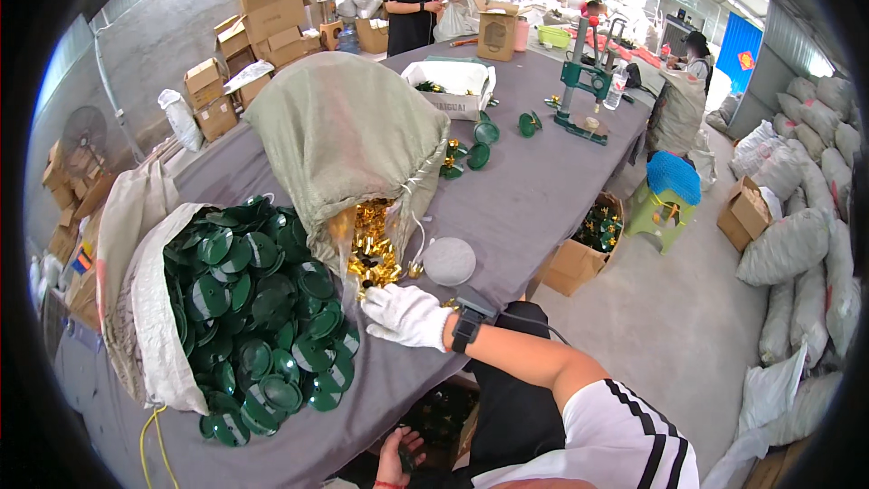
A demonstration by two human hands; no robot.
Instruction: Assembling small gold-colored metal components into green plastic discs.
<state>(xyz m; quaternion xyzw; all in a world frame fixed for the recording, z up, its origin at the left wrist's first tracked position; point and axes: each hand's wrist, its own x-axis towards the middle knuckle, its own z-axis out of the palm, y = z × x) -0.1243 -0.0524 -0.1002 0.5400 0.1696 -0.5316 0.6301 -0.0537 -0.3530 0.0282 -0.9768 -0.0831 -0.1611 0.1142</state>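
My right hand, in a white glove, reaches to the mouth of a grey-green woven sack. Its fingers are outstretched at the edge of the shiny gold metal pieces spilling there; nothing shows held in them. Low in front of the table, my bare left hand is curled around something small and dark green, mostly hidden by the fingers. Left of the gold pieces, a heap of green round discs spills from an open white sack. A round grey-white disc lies right of the glove.
A green hand press stands on the far part of the grey-covered table, near a white box. Cartons and a green stool are on the right floor. Filled sacks line the right wall. Other people stand beyond.
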